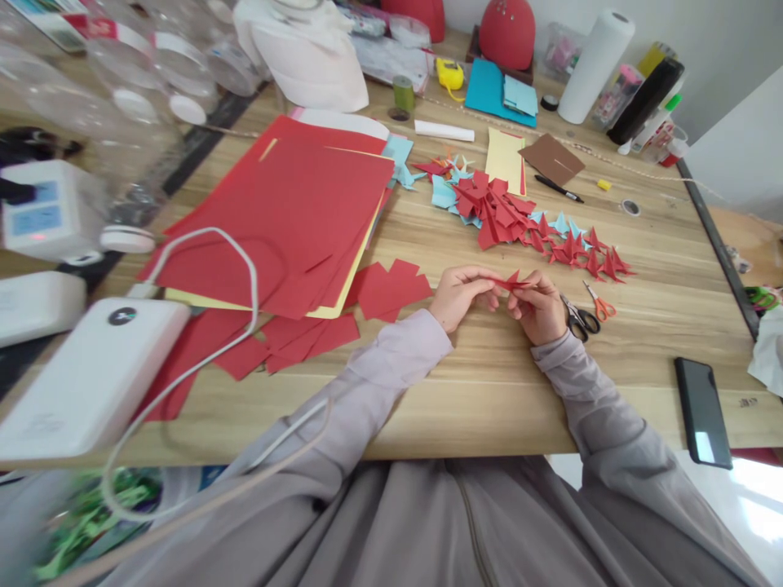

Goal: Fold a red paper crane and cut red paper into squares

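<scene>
A small folded red paper piece (512, 282) with pointed tips is held between my two hands above the wooden table. My left hand (466, 295) pinches its left end, and my right hand (539, 306) grips the right end between thumb and fingers. Behind them lies a pile of folded red and light-blue paper figures (489, 208), trailing off to the right. Cut red paper pieces (391, 289) rest left of my left hand. Black-handled scissors (581, 319) and orange-handled scissors (603, 308) lie just right of my right hand.
Large red sheets (287, 220) cover the left part of the table (489, 408). A white power bank (91, 375) with a looping cable lies front left, near plastic bottles. A black phone (702, 412) sits at the right. Paper, a pen and a tape measure (449, 75) are farther back.
</scene>
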`<state>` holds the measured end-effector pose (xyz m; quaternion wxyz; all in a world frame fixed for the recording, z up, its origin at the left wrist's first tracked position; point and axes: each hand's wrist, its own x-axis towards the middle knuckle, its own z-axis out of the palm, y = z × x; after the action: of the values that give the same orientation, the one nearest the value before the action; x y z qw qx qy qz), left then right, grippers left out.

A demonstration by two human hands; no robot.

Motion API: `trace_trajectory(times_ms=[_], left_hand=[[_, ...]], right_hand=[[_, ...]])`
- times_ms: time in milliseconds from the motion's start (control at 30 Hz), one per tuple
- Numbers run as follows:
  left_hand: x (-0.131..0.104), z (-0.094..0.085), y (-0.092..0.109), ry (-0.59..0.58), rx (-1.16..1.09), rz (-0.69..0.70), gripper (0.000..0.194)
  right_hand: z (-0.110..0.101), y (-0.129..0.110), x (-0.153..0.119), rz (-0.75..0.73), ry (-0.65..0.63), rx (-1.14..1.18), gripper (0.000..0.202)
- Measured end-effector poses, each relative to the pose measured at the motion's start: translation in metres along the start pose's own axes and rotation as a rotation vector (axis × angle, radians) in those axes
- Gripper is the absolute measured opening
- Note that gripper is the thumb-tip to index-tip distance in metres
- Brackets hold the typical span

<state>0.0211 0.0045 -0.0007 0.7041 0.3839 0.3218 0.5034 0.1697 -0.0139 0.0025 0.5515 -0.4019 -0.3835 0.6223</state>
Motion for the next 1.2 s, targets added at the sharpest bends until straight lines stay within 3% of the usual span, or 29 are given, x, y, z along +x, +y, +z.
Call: trace_trajectory(times_ms=[433, 667, 900, 1200], left_hand=[[0.0026, -0.0071, -0.0021, -0.044, -0.065, 0.013, 0.026], [-0.0037, -0.0026, -0.0022, -0.092, 0.158, 0.058, 0.041], [-0.0047, 0.0004, -0.0042, -0.113, 0.288, 0.222, 0.017], [-0.0013, -0.0036, -0.0074, 0.001, 0.141, 0.046, 0.025]], right_hand=[[-0.002, 0.0014, 0.0016, -0.015, 0.001, 0.026, 0.021], [-0.0017, 0.002, 0.001, -0.024, -0.026, 0.002, 0.02], [-0.002, 0.0061, 0.0001, -0.058, -0.096, -0.063, 0.019], [-0.0023, 0.0048, -0.0013, -0.012, -0.104, -0.033, 0.022]])
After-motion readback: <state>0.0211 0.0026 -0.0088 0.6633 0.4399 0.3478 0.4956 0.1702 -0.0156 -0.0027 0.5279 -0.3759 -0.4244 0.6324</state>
